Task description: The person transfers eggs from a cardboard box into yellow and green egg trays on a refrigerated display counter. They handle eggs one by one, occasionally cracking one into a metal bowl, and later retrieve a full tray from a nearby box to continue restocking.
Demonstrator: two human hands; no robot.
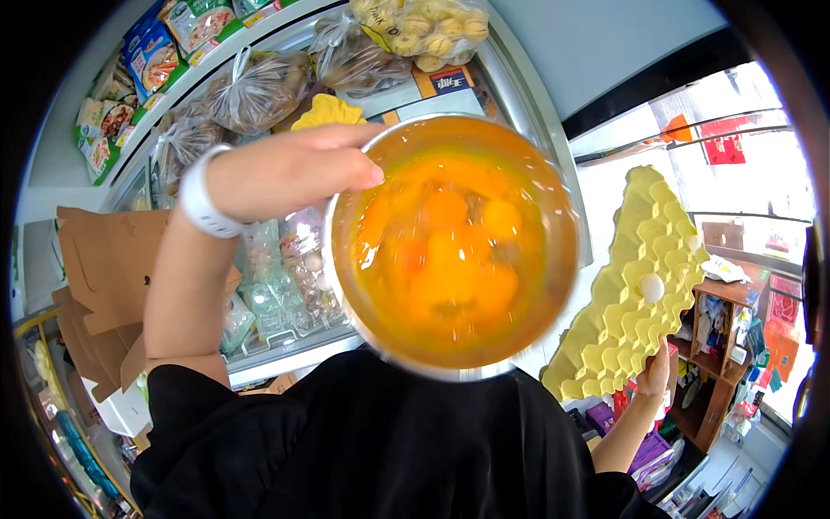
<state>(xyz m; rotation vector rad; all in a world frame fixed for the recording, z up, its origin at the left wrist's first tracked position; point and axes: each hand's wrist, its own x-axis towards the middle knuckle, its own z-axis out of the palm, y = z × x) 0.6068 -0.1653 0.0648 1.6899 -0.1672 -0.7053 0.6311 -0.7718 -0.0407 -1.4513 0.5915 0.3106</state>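
Note:
My left hand (305, 162) grips the rim of a round metal bowl (564, 259) with its thumb over the edge. Cracked raw eggs (447, 246) fill much of the bowl, several yolks lying in loose yellow liquid. The bowl is held up close in front of my chest and looks slightly blurred. Out to the right, my right hand (653, 373) holds a yellow molded-pulp egg tray (622, 311) by its lower edge, the tray tilted steeply. A white egg (652, 287) sits in one cup, and another pale egg (694, 243) shows near the tray's far edge.
Behind the bowl stands a glass-topped chest freezer (292, 347) bearing tied plastic bags (259, 91) and a bag of round yellow food (421, 29). Packaged foods (152, 58) line a shelf at upper left. Cardboard boxes (110, 272) are at left, a wooden shelf unit (713, 363) at right.

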